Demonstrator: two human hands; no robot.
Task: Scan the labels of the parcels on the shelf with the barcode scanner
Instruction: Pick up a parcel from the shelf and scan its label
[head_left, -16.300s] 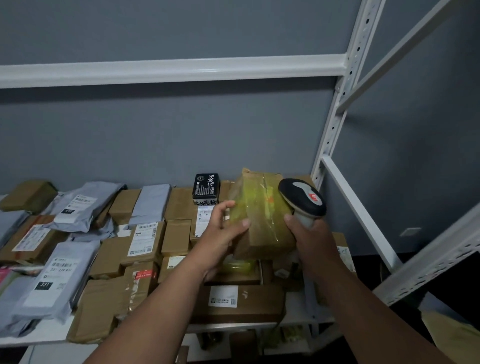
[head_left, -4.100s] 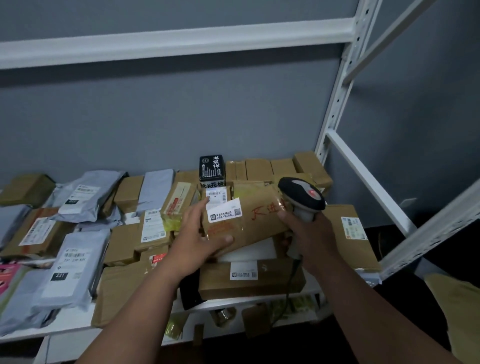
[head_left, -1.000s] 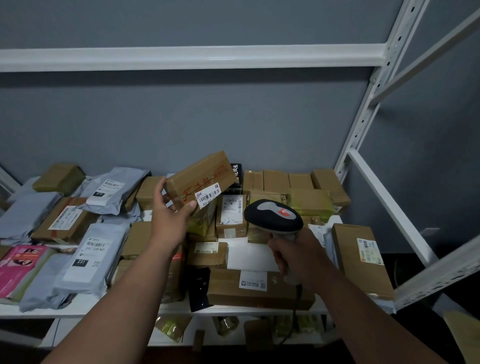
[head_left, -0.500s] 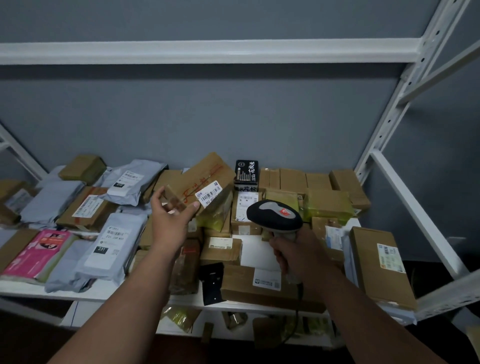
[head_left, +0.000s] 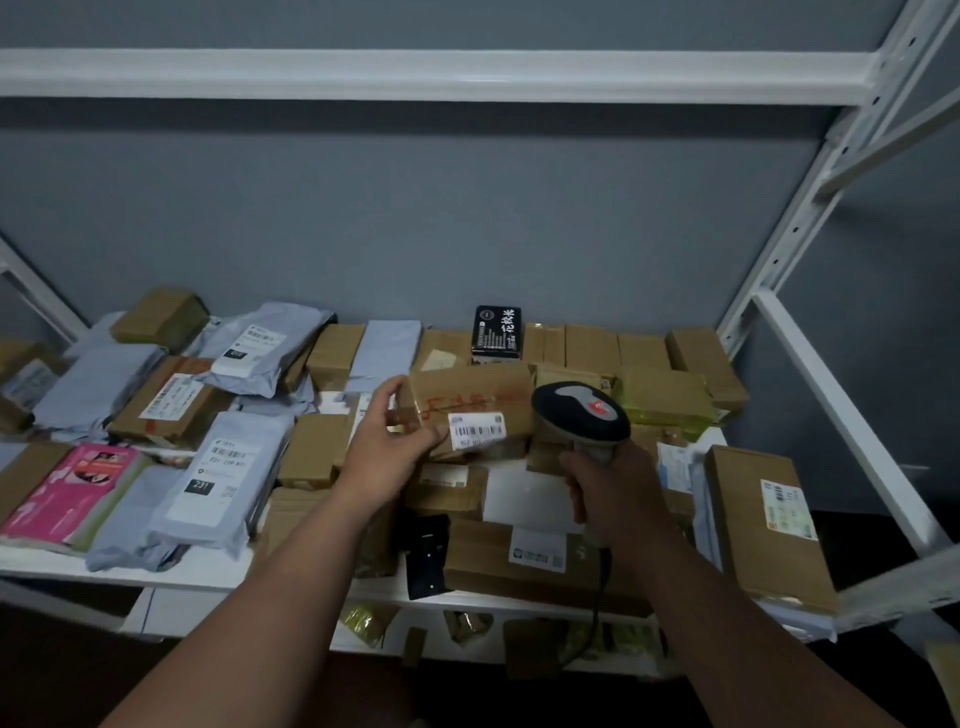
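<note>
Both our hands work at mid-shelf: our left hand (head_left: 387, 447) grips the left end of a brown cardboard parcel (head_left: 470, 402) marked with red handwriting, thumb on its front face, holding it over the heap with its white barcode label (head_left: 477, 430) turned toward us. Our right hand (head_left: 610, 491) is wrapped around the handle of the barcode scanner (head_left: 581, 413), whose dark head sits just beside the parcel's right end. Cardboard boxes and grey mailer bags (head_left: 223, 473) crowd the white shelf (head_left: 197, 574).
</note>
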